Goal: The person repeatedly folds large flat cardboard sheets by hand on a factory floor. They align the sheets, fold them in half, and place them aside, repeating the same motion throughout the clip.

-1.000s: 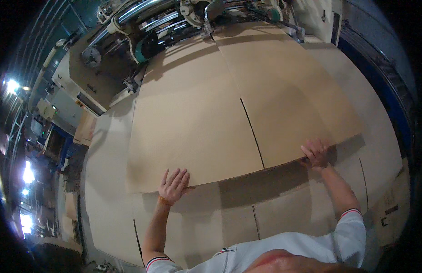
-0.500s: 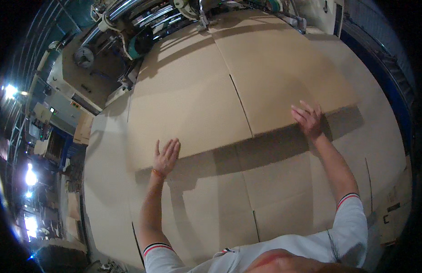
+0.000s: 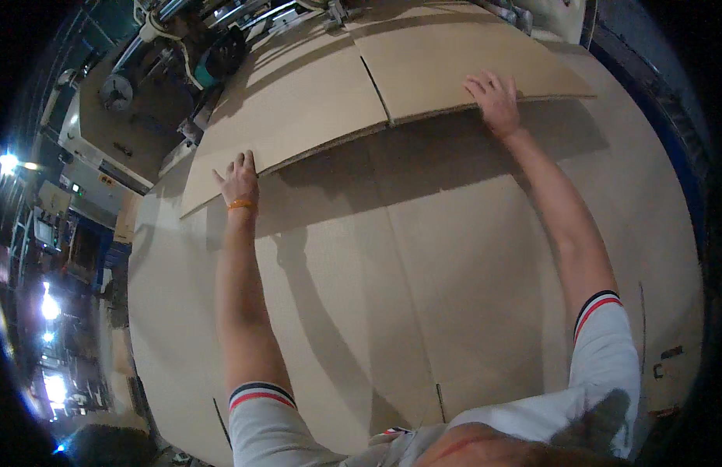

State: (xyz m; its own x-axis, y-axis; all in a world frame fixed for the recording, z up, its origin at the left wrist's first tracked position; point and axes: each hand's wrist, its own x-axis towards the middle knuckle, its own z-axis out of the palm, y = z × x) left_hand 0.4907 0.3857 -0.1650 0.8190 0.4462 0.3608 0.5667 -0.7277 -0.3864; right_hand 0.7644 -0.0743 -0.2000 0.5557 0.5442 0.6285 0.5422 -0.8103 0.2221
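Head view: left hand (image 3: 239,180) and right hand (image 3: 497,97) both lie flat, fingers spread, on the near edge of the top cardboard sheet (image 3: 330,101). Grip open on both, nothing clasped. Sheet lies on the cardboard stack (image 3: 423,265), far end by the machine (image 3: 182,47). To do it well, I'd say: even pressure from both palms, edge kept square, slot (image 3: 374,82) lined up with the seam below. No containers visible.
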